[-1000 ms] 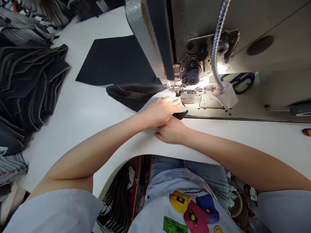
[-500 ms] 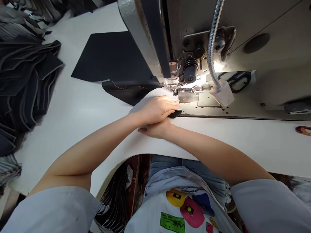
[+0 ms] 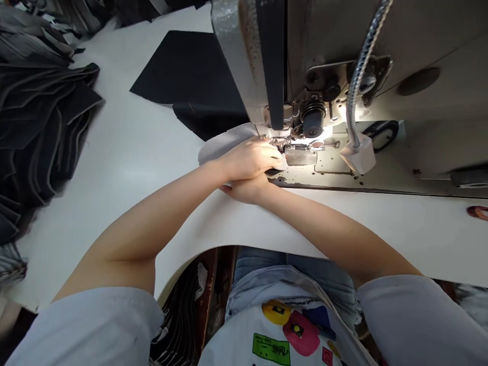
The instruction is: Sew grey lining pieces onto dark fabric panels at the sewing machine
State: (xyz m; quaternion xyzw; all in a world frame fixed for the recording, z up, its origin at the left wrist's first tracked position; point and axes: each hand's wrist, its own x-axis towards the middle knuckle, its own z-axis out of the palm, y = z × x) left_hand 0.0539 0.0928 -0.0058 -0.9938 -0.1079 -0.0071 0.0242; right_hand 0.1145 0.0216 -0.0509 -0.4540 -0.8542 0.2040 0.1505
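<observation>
Under the presser foot of a sewing machine [image 3: 280,142] lies a curved fabric piece [image 3: 224,145], its light grey mesh backing upward and a dark layer showing at its near edge. My left hand [image 3: 253,158] is on top of it close to the needle area, fingers bent and pressed together on the cloth. Just below, my right hand [image 3: 247,190] is tucked against the left one and closed at the fabric's near edge; most of its fingers are hidden. Black panels [image 3: 194,68], joined to or lying against the piece, spread out behind it to the left.
Stacks of dark cut pieces [image 3: 41,137] lie at the left of the white table [image 3: 125,168]. A lamp on a flexible metal neck [image 3: 360,76] hangs right of the needle. An orange-handled tool [image 3: 476,212] lies at the right edge. More dark pieces [image 3: 179,325] sit below the table.
The view has shifted, so the machine appears further right. The fabric and black panels have moved away from me and turned somewhat, with both hands staying on the piece.
</observation>
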